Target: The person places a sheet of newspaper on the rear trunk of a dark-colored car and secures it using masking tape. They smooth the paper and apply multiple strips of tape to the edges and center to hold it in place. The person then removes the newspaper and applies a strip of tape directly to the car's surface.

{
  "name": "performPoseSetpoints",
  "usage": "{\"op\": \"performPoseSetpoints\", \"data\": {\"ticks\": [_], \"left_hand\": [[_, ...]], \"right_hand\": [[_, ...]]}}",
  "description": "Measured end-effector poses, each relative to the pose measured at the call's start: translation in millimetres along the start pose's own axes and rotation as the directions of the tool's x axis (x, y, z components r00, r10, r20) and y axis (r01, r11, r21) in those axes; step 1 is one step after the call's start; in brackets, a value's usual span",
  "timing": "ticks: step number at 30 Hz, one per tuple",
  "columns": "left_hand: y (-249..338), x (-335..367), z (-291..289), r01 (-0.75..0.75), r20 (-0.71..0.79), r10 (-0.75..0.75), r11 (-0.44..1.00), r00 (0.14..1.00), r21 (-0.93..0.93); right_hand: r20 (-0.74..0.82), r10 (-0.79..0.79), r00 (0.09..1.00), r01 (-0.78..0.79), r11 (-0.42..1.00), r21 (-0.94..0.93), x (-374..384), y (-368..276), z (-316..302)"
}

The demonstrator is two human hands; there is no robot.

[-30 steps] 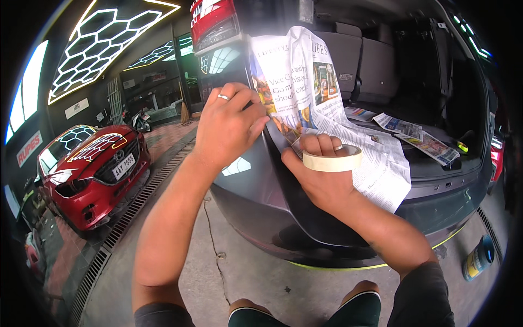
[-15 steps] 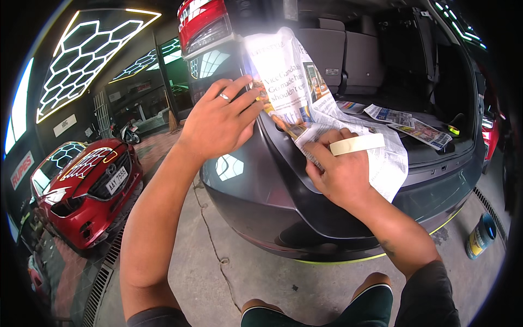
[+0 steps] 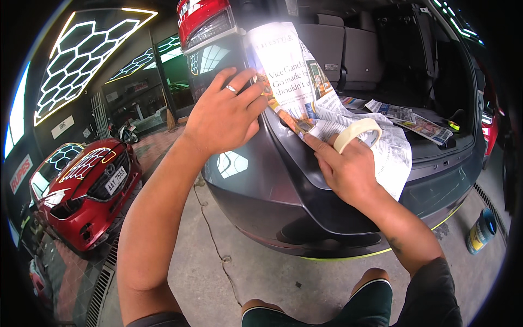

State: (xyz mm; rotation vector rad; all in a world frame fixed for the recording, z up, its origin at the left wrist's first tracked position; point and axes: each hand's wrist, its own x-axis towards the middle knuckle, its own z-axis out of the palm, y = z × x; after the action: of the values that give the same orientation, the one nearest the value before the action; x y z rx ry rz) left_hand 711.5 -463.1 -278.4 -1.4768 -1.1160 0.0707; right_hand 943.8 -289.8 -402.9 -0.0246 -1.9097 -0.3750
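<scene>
L hand (image 3: pixel 226 111) up at 11 o'clock, grip open, fingers spread, tips at left edge of newspaper (image 3: pixel 280 60). Newspaper drapes 12 to 3 o'clock, over rear corner of grey car (image 3: pixel 245 204). R hand (image 3: pixel 350 173), 3 o'clock: tape roll (image 3: pixel 348 132) looped abt fingers, index tip nr newspaper edge; can't tell if grip's closed underneath. Red car (image 3: pixel 90 188), 9 o'clock.

Newspaper (image 3: pixel 283 68) is touched by the left hand (image 3: pixel 222 117); a masking tape roll (image 3: pixel 348 132) is carried on the right hand (image 3: pixel 351 171).
</scene>
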Motion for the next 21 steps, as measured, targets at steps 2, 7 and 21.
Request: {"op": "performPoseSetpoints", "data": {"ticks": [2,7,21], "left_hand": [[-2.0,-0.2,-1.0,-0.010,-0.012,0.010,1.000,1.000,-0.015],[-4.0,2.9,-0.8,-0.027,0.006,0.027,0.999,1.000,-0.032],[10.1,5.5,5.5,0.101,-0.089,-0.108,0.992,0.990,-0.080]], "right_hand": [[0.019,-0.017,1.000,0.018,0.999,-0.032,0.5,-1.9,0.7],[0.000,0.036,0.999,-0.036,0.999,-0.017,4.8,-2.7,-4.5],[0.239,0.202,0.950,-0.264,0.928,0.264,55.1,35.0,-50.5]]}}
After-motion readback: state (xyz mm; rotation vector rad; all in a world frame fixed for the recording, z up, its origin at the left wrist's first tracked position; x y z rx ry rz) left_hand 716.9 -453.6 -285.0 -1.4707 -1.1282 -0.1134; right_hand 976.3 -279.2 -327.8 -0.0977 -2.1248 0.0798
